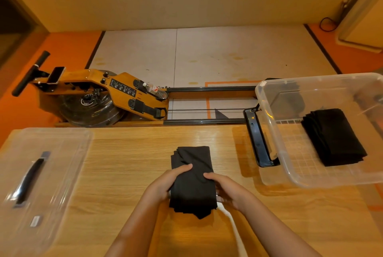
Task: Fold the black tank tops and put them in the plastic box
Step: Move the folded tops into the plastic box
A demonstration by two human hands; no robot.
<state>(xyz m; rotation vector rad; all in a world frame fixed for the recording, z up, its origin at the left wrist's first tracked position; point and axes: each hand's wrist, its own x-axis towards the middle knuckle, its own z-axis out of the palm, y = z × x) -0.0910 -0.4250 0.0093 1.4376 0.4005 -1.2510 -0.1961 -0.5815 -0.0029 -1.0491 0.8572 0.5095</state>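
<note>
**Folded top gripped at both edges; box open on the right**

Your left fingers (184,167) curl over one long edge of the folded tank top (192,192), and your right fingers (209,175) curl over the other. The thumbs are hidden, probably tucked beneath. Left hand (165,184) and right hand (228,191) thus clamp the layers from both sides, likely so the fold holds when lifted. The top lies mid-table (124,163). The plastic box (310,77) sits to your right with its lid (62,142) parked left. A folded stack (333,136) is already inside, leaving bare floor beside it.

left hand (166,183), right hand (228,191) bare; left forearm (134,231), right forearm (275,229) bare to frame edge.
</note>
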